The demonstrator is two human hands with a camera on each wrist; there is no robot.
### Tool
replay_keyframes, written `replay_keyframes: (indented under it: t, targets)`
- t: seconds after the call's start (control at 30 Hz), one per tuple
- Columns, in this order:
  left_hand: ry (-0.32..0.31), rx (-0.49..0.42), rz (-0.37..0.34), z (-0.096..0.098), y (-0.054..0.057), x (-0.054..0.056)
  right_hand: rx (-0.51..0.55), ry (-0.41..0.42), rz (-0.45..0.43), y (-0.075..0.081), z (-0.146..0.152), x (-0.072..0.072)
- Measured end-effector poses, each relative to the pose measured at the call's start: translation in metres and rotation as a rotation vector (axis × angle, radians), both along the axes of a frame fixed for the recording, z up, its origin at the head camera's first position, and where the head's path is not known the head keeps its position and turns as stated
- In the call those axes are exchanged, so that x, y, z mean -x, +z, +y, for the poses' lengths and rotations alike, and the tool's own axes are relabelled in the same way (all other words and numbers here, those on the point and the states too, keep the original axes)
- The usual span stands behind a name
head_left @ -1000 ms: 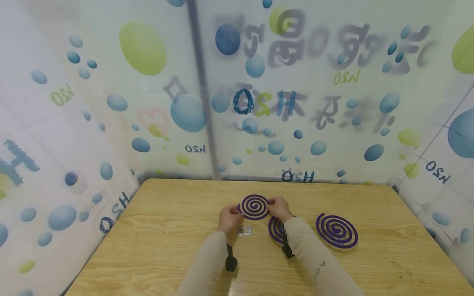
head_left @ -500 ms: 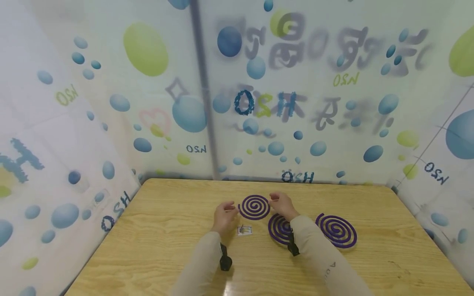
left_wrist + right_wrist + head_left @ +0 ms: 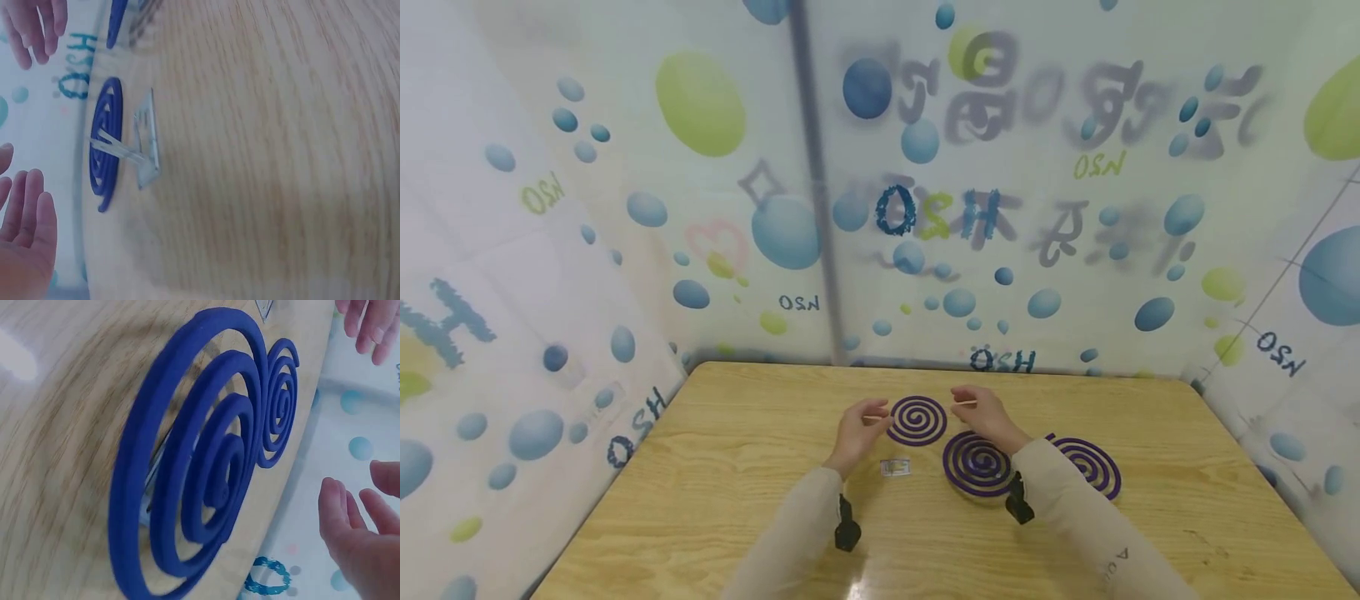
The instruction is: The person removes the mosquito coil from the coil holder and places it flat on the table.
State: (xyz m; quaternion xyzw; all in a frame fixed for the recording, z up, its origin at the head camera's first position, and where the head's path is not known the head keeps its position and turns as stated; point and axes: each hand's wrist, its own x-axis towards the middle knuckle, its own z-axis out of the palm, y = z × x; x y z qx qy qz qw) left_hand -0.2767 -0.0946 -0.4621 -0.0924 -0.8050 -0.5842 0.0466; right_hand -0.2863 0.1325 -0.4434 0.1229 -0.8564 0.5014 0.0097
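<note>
A purple spiral mosquito coil (image 3: 916,419) lies flat on the far middle of the table. My left hand (image 3: 856,435) hovers at its left side, fingers loosely bent and holding nothing. On its other side is my right hand (image 3: 988,419), also holding nothing, the fingers relaxed above the table. Nearer to me, a small metal coil stand (image 3: 148,170) with a raised prong sits on the wood. The middle coil (image 3: 128,487) is raised off the table, with a metal piece (image 3: 146,509) showing beneath it. A third coil (image 3: 1084,468), partly hidden by my right sleeve, is farther right.
The wooden table (image 3: 737,483) ends at a back wall (image 3: 1060,333) printed with bubbles and lettering. Side walls stand close at left and right. Each wrist wears a black strapped device, such as the left one (image 3: 847,533).
Both hands have let go of the far coil and moved apart from its edges, the left to the left, the right to the right. The coil stays flat on the table.
</note>
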Motion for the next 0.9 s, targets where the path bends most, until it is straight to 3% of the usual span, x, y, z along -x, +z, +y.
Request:
replay_keyframes:
  t: [0.17,0.2,0.43,0.73,0.9]
  targets:
    - [-0.068,-0.012,0.036,0.006,0.011,-0.006,0.005,0.06,0.041,0.007,0.009,-0.009]
    - [-0.087,-0.013,0.048,0.007,0.013,-0.007,-0.015,0.039,0.01,0.017,0.007,-0.016]
    - [-0.238,-0.034,0.178,0.022,0.013,-0.017,-0.033,0.009,-0.035,0.027,0.022,-0.029]
    - [-0.272,0.047,0.088,0.051,0.016,-0.041,0.061,0.023,-0.081,0.013,0.052,-0.035]
    - [-0.281,0.062,0.075,0.06,0.005,-0.047,0.097,-0.006,-0.135,0.008,0.064,-0.043]
